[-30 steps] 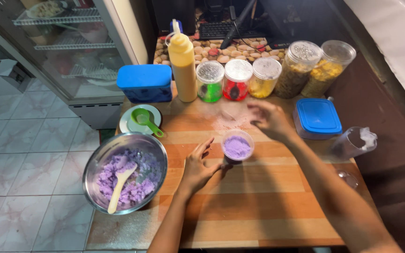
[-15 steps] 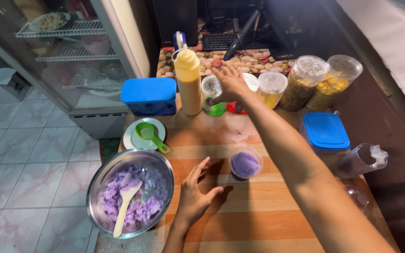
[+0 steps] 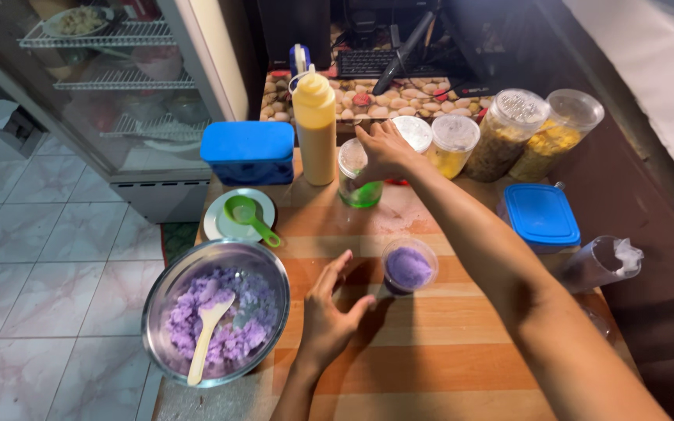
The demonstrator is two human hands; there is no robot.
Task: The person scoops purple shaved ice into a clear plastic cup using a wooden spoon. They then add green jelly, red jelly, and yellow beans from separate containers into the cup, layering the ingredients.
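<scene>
My right hand (image 3: pixel 384 150) grips a clear jar of green bits (image 3: pixel 359 178) by its top and holds it tilted, just off the row of jars at the back of the wooden table (image 3: pixel 431 351). My left hand (image 3: pixel 329 312) rests flat on the table with fingers spread, right beside a small clear cup of purple crushed ice (image 3: pixel 408 267) without gripping it. Left of that hand stands a metal bowl (image 3: pixel 214 310) of purple ice with a pale spatula (image 3: pixel 206 335) in it.
A yellow squeeze bottle (image 3: pixel 315 125), a blue-lidded box (image 3: pixel 247 151) and a white saucer with a green scoop (image 3: pixel 247 214) stand at back left. Lidded jars (image 3: pixel 452 144) line the back; a blue-lidded container (image 3: pixel 541 215) and a tipped plastic cup (image 3: pixel 598 263) lie right.
My right hand reached from above the cup to the jar row, took the green jar and pulled it toward me. My left hand let go of the cup and lies flat.
</scene>
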